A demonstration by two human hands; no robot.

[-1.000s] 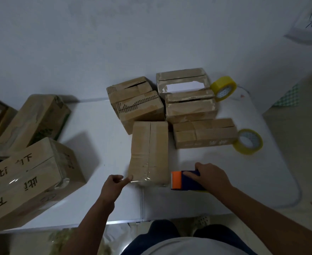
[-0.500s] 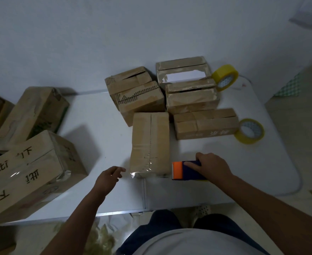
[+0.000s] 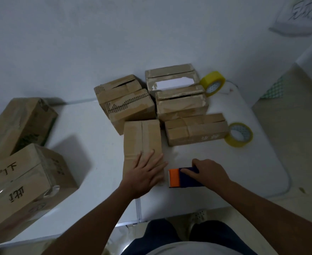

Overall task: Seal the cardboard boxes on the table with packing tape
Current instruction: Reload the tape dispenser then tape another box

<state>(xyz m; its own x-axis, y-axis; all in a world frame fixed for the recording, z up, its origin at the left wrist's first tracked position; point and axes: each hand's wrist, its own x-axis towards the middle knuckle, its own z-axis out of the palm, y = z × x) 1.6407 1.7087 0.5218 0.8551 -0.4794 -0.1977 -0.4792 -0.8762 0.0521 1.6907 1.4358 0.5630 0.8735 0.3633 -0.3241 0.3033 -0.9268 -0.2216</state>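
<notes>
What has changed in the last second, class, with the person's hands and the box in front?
The left hand moved from the table by the box's near left corner up onto the near box, and now lies flat on its top. The right hand stayed gripping the tape dispenser. Boxes and both tape rolls stayed put.

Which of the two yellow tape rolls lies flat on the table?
The nearer yellow tape roll, right of the low box. The far roll by the wall stands on edge.
</notes>
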